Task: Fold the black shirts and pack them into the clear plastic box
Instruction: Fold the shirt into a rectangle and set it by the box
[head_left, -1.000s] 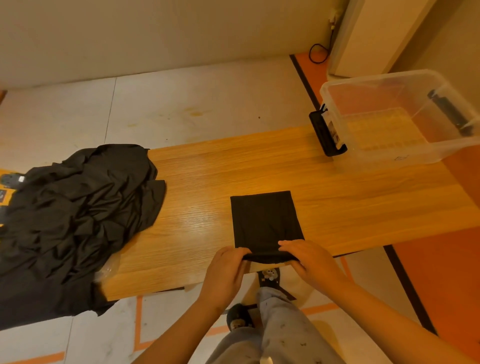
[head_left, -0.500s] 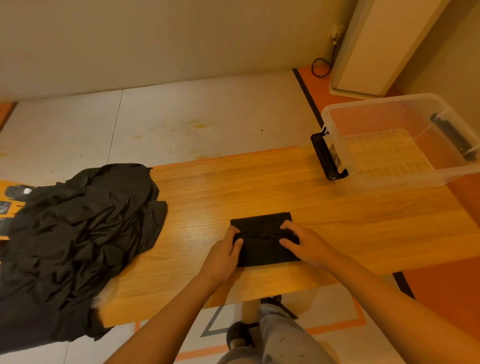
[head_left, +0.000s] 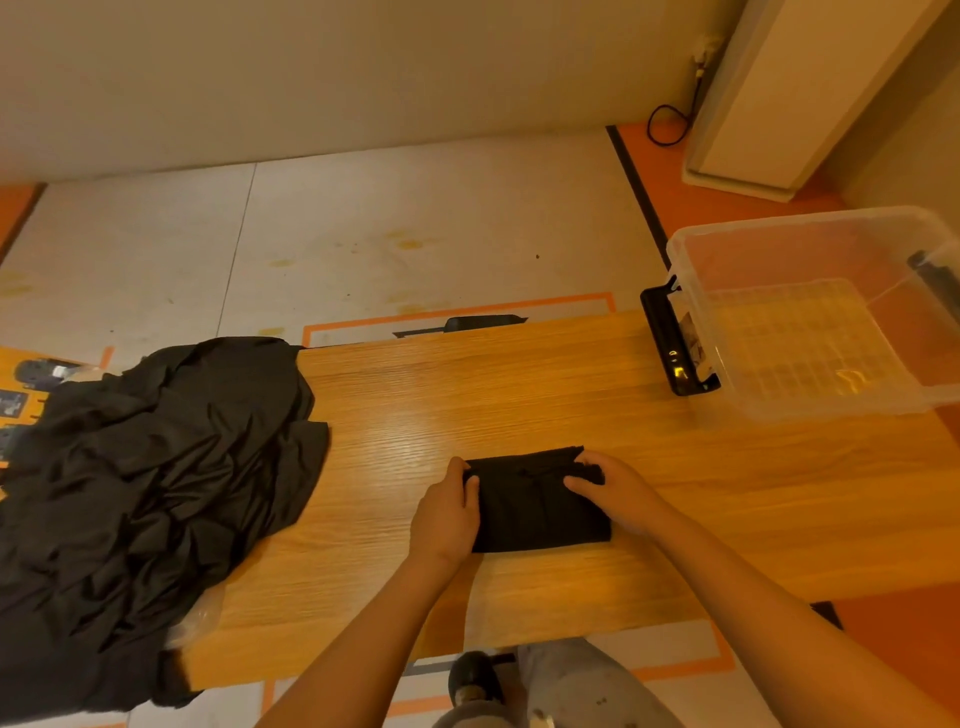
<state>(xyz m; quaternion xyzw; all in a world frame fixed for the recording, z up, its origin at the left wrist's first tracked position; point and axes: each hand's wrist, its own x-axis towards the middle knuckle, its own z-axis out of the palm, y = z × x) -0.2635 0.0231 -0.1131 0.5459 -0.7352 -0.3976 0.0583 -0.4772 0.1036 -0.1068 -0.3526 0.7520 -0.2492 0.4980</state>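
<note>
One clear box (head_left: 810, 332), prob. empty

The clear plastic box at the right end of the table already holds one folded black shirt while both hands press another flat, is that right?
Not quite: the head view shows the clear plastic box holds no shirt. The left hand and right hand do press a folded black shirt on the table.

Staged indoor work area, not a furnished home room. Indicators: orange tape outlines (head_left: 457, 314) marking positions on a pale panelled floor (head_left: 415, 218), a plain wooden table (head_left: 519, 384), a bare wall (head_left: 311, 67) and a white cabinet (head_left: 779, 98).
</note>
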